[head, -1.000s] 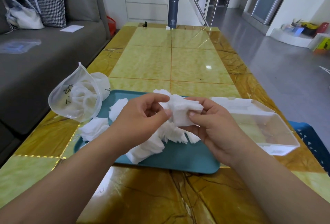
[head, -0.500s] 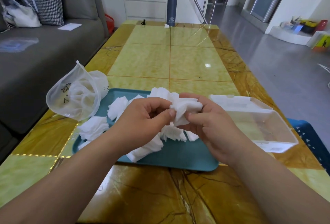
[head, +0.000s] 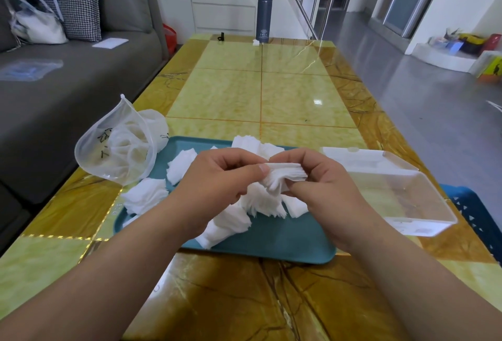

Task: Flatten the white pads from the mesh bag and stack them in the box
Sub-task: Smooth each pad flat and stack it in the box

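**Wad squeezed flatter**

Over the last second you pressed the puffy wad of white pads (head: 285,175) into a thinner, layered sheaf. Your left hand (head: 217,177) and right hand (head: 323,188) both pinched it above the teal tray (head: 271,248). The clear box (head: 402,194), just right, seemingly awaited its first stack.

- Both forearms are bare and come in from the lower corners, meeting mid-frame.
- The left hand (head: 217,180) is knuckles up with its fingers curled under. Its thumb stretches right, the tip pressing on a small stack of pads (head: 285,175).
- The right hand (head: 326,191) arches its fingers over the same stack, thumb beneath, pinching the right end.
- The hands are level with each other, fingertips close together.
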`<move>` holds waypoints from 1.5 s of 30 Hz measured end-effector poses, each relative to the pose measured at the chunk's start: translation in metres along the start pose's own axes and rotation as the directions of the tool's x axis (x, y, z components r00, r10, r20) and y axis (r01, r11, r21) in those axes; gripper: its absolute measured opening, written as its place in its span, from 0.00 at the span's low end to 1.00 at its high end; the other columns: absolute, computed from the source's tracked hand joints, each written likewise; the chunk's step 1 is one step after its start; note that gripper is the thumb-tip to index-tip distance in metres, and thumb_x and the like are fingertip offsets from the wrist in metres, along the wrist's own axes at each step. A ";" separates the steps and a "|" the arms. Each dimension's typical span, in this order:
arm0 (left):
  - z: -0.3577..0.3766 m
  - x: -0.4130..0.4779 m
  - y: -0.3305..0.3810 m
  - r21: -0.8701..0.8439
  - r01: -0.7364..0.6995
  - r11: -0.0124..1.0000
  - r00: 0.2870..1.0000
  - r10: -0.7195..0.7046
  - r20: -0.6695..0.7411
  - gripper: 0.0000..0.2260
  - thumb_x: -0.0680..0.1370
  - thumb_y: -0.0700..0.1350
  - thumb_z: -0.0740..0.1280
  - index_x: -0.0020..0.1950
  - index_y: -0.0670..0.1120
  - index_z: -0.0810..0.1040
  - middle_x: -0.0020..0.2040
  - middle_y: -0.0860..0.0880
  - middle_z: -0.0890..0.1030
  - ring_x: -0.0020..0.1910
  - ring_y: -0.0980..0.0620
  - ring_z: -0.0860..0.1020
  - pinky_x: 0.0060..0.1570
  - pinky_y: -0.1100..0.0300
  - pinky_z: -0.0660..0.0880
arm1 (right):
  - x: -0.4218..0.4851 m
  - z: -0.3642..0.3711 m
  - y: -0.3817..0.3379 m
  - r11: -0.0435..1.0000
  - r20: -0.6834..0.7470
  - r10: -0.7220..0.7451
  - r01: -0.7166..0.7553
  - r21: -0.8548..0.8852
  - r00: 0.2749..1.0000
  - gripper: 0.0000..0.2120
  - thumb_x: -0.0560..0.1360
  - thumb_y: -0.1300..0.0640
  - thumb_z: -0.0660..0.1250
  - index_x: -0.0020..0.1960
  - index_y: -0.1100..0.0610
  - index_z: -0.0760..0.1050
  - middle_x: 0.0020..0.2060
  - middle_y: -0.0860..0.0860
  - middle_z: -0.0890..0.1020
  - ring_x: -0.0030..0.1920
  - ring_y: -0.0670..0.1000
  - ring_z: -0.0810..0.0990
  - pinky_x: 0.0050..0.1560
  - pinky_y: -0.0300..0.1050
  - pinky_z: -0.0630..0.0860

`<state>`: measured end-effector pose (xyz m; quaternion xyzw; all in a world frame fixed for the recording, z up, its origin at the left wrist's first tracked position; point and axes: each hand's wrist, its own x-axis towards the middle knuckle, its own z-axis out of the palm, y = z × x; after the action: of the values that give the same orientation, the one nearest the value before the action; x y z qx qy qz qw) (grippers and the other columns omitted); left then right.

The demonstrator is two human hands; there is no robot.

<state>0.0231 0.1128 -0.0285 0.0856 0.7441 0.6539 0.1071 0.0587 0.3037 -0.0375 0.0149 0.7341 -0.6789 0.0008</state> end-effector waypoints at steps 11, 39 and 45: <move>-0.004 0.006 0.003 -0.241 0.056 0.969 0.976 -0.104 -0.189 0.04 0.81 0.43 0.71 0.49 0.44 0.84 0.35 0.45 0.79 0.28 0.54 0.74 0.27 0.62 0.69 | 0.007 0.002 0.012 0.998 -0.118 0.051 -0.048 0.031 0.992 0.18 0.81 0.68 0.66 0.58 0.48 0.85 0.52 0.46 0.88 0.55 0.49 0.87 0.60 0.55 0.84; 0.010 -0.004 0.004 0.142 -0.029 0.989 0.999 0.031 -0.013 0.02 0.77 0.44 0.76 0.48 0.46 0.86 0.30 0.51 0.84 0.24 0.56 0.76 0.26 0.71 0.67 | 0.003 0.001 0.000 0.943 0.150 0.151 -0.188 0.273 0.977 0.19 0.80 0.75 0.59 0.64 0.63 0.81 0.58 0.59 0.87 0.61 0.56 0.85 0.66 0.51 0.80; 0.010 -0.002 0.001 0.289 -0.043 0.956 0.989 0.080 -0.120 0.11 0.74 0.51 0.78 0.46 0.48 0.80 0.33 0.47 0.84 0.27 0.53 0.79 0.30 0.62 0.75 | 0.000 0.000 -0.006 0.916 0.227 0.081 -0.162 0.366 0.970 0.14 0.80 0.63 0.67 0.63 0.65 0.81 0.59 0.63 0.85 0.61 0.60 0.85 0.67 0.54 0.79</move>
<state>0.0273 0.1217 -0.0283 0.0803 0.8330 0.5469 0.0242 0.0590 0.3036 -0.0318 -0.0101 0.5812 -0.8053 0.1168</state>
